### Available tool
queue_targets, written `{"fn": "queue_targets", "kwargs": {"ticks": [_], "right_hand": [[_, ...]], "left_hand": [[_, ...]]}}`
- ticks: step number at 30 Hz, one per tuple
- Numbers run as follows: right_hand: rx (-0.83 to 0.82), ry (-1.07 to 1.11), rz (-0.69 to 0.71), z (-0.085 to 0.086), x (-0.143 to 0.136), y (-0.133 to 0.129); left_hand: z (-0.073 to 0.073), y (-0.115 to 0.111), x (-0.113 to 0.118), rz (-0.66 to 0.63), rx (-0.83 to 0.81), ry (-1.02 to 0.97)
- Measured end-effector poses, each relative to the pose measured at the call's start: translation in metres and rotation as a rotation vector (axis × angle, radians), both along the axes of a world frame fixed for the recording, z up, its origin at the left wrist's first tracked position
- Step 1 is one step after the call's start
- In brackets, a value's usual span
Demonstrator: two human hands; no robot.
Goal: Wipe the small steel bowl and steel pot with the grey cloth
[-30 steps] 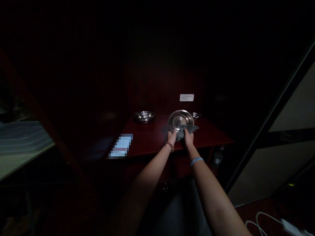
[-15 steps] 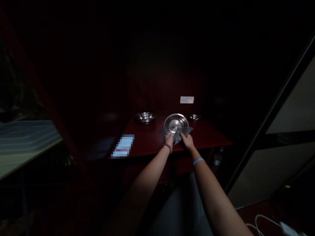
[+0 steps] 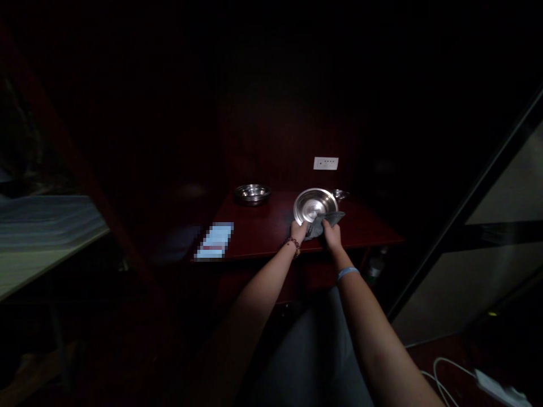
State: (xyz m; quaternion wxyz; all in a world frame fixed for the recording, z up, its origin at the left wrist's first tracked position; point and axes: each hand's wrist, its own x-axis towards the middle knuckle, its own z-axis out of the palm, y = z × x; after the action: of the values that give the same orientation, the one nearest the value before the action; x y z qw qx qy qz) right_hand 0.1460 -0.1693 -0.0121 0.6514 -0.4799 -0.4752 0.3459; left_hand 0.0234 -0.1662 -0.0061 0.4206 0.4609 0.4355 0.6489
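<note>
A shiny steel bowl (image 3: 313, 204) is held tilted toward me over the dark red desk (image 3: 258, 232). My left hand (image 3: 298, 230) grips its near left rim, thumb over the edge. In my right hand (image 3: 332, 232) is a grey cloth (image 3: 317, 225), pinched against the bowl's near right rim; part of the cloth hangs below the rim. Behind to the left stand stacked steel bowls (image 3: 252, 194). A smaller steel bowl (image 3: 340, 195) sits behind on the right, partly hidden by the held one.
A pixelated bright rectangle (image 3: 214, 241) lies at the desk's left front. The back wall carries a white socket panel (image 3: 326, 163). A bottle (image 3: 375, 268) stands below the desk's right end. At far left is a pale table (image 3: 51, 254) with stacked clear plastic; a white cable (image 3: 449, 362) lies lower right.
Both hands, with the bowl and cloth, have shifted slightly right, so the bowl now overlaps the small one behind. The cloth sits lower along the rim. The whole view has shifted a little.
</note>
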Motion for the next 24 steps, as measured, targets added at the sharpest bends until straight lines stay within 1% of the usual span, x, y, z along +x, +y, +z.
{"fn": "queue_targets", "kwargs": {"ticks": [5,8,11,14,16,19,22,24], "right_hand": [[-0.016,-0.056,-0.028,0.000,0.001,0.001],[-0.035,-0.027,0.010,-0.001,0.002,0.002],[-0.045,0.009,0.057,-0.001,0.004,0.003],[-0.051,0.034,0.074,0.000,0.005,0.002],[-0.058,0.055,0.075,0.001,0.005,0.001],[-0.057,0.078,0.062,0.001,0.006,0.001],[-0.045,0.078,0.055,-0.001,0.007,0.002],[-0.039,0.067,0.060,-0.003,0.007,0.002]], "left_hand": [[0.009,-0.002,-0.006,-0.038,0.037,0.032],[0.012,-0.006,-0.005,-0.028,0.054,0.027],[0.014,-0.010,-0.004,0.004,0.034,0.028],[0.014,-0.011,-0.005,0.013,-0.001,0.091],[0.012,-0.009,-0.005,-0.004,0.002,0.134],[0.009,-0.008,-0.004,-0.050,0.045,0.144],[0.009,-0.008,-0.001,-0.132,0.119,0.100],[0.010,-0.009,0.000,-0.167,0.101,0.039]]}}
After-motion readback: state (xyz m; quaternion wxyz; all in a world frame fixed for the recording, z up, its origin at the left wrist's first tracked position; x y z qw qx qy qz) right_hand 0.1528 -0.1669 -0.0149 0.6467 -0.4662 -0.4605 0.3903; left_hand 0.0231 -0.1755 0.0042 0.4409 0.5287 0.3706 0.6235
